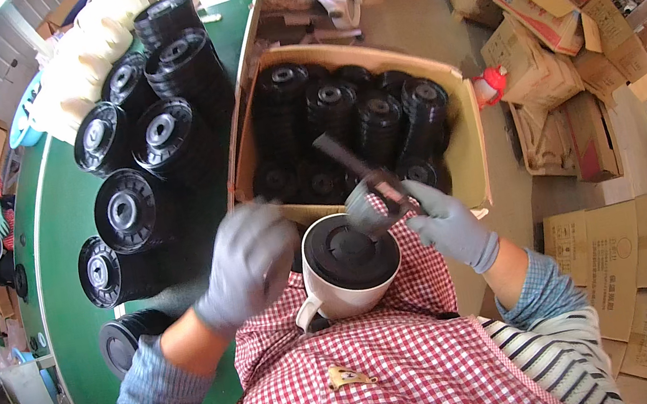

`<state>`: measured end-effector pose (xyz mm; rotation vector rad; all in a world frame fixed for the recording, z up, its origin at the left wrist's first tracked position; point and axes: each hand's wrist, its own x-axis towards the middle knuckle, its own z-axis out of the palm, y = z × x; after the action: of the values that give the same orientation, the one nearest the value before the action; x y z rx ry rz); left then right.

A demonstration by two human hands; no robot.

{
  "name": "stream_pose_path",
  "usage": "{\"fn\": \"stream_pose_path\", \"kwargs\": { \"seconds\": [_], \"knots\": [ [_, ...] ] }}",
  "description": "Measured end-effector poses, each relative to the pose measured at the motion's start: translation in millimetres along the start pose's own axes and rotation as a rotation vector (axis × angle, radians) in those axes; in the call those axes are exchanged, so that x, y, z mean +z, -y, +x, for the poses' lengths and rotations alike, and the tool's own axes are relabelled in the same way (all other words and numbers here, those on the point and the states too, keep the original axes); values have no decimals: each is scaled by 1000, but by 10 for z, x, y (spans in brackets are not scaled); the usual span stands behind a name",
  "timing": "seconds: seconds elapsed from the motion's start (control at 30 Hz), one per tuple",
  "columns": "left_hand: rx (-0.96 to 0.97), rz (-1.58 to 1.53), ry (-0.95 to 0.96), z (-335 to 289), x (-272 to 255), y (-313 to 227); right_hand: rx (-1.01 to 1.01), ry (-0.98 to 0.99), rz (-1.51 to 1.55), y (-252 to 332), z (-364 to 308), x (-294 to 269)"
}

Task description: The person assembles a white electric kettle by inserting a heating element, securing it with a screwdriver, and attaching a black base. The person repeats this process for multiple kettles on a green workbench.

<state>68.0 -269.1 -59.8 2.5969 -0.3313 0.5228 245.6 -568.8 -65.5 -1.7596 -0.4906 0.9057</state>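
Here, black stacks point(130, 211) stand on the green table point(54, 211) at the left. My left hand point(252, 260) is blurry, so I can't tell if its fingers hold anything. Near me, the white jug point(345, 302) has its black lid point(351, 250) on; that bit looks done. Far behind, a box point(470, 141) has more stacks; I can't tell what's left. My right hand point(454, 224) wraps its fingers round a dark tool point(375, 204).

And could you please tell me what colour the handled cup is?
The handled cup is off-white; it shows best in the head view.
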Motion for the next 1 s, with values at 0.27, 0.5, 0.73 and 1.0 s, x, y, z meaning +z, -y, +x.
{"fn": "stream_pose_path", "kwargs": {
  "seconds": [0.27,0.5,0.73,1.0],
  "knots": [
    [232,358,641,-893,394,-199,177,-407,425,-461,-260,-54],
    [-31,125,208,-508,-158,-351,44,-387,309,-433,-383,22],
    [-887,-879,-642,-1860,-640,-818,-562,-187,-436,-525,524,399],
    [-1127,-749,-956,-3079,-320,-1241,-450,400,-1029,222,1088,2376]
  ]
}}
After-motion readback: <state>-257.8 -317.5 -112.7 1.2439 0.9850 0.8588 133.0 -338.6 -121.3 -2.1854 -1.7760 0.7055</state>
